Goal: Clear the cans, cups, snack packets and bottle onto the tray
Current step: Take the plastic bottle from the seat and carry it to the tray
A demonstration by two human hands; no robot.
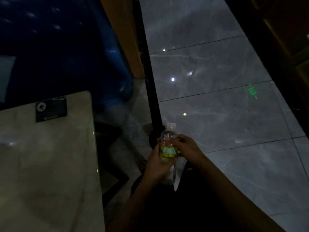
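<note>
A clear plastic bottle (167, 139) with a white cap and a green and yellow label is held upright over the floor, to the right of the table. My left hand (156, 166) grips its lower body from the left. My right hand (185, 146) curls around its middle from the right, at the label. The room is dim. No tray, cans, cups or snack packets are in view.
A pale marble table (50, 164) fills the lower left, with a black card (51, 109) near its far edge. A blue seat (66, 47) stands beyond it. A black post (151, 97) rises beside the glossy grey tiled floor (225, 114).
</note>
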